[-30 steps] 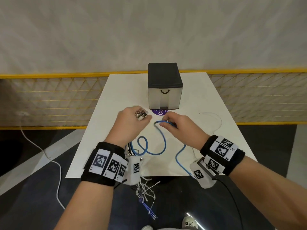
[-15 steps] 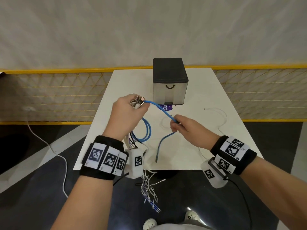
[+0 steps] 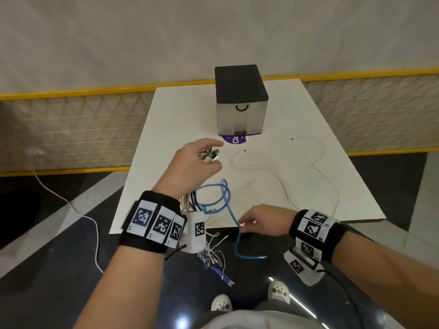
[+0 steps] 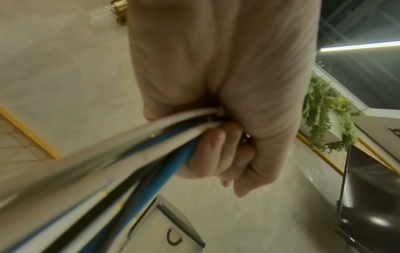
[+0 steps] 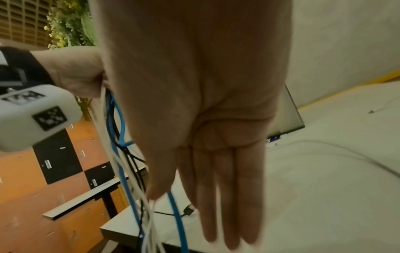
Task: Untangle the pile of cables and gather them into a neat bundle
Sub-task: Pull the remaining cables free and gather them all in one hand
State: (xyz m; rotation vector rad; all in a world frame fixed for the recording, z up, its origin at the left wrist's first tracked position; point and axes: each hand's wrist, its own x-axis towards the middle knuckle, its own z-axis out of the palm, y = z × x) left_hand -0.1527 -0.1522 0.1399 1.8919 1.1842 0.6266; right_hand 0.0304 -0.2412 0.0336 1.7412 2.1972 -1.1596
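- Already your left hand (image 3: 192,166) has most of the job in its grasp: its fingers are curled tight round the gathered bundle of white, black and blue cables (image 4: 138,145), with the metal plug ends (image 3: 209,154) sticking out just past your fingertips and the loose tails hanging below your wrist, off the near edge of the white rectangular table (image 3: 180,115).
- The thick blue cable (image 3: 221,198) loops out from under that fist and trails down to your right hand (image 3: 261,222); it passes just beside your thumb.
- Your right hand's fingers lie straight and together, curled round nothing; whether the thumb touches the blue cable I cannot tell.
- Beyond your right fingertips, well apart from both hands, a thin white cable (image 3: 280,172) lies in loose curves on the table, ungathered.
- Left to do, I judge: draw the blue cable straight, collect the white one, then tidy the tails.
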